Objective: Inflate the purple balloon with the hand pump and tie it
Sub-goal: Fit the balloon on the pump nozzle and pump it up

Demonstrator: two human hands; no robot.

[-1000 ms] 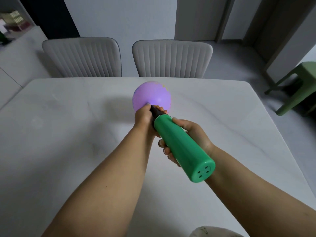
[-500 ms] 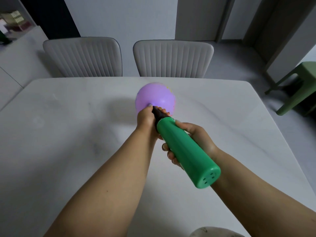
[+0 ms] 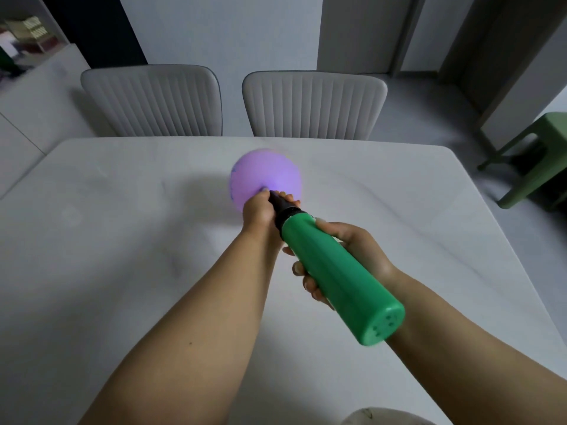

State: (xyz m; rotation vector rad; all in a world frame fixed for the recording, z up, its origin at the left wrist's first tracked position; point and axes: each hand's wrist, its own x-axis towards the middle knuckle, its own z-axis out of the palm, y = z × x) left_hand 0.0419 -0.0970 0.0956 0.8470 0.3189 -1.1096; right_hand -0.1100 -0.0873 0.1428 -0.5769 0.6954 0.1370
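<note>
A round, partly inflated purple balloon [image 3: 265, 176] hangs above the white table [image 3: 122, 240], its neck on the black nozzle of a green hand pump [image 3: 337, 277]. My left hand [image 3: 259, 214] is closed around the nozzle and the balloon's neck, pinching them together. My right hand [image 3: 346, 256] wraps the green pump barrel from the right side, fingers curled under it. The barrel's flat end with small holes points toward me. The balloon's neck is hidden under my left fingers.
Two pale ribbed chairs [image 3: 153, 99] [image 3: 313, 102] stand at the table's far edge. A green stool [image 3: 534, 157] is on the floor to the right. A pale rounded object [image 3: 380, 417] peeks in at the bottom edge.
The balloon has grown somewhat larger. The green barrel has slid back toward me, exposing more of the black nozzle section, and both hands stay in the same grips.
</note>
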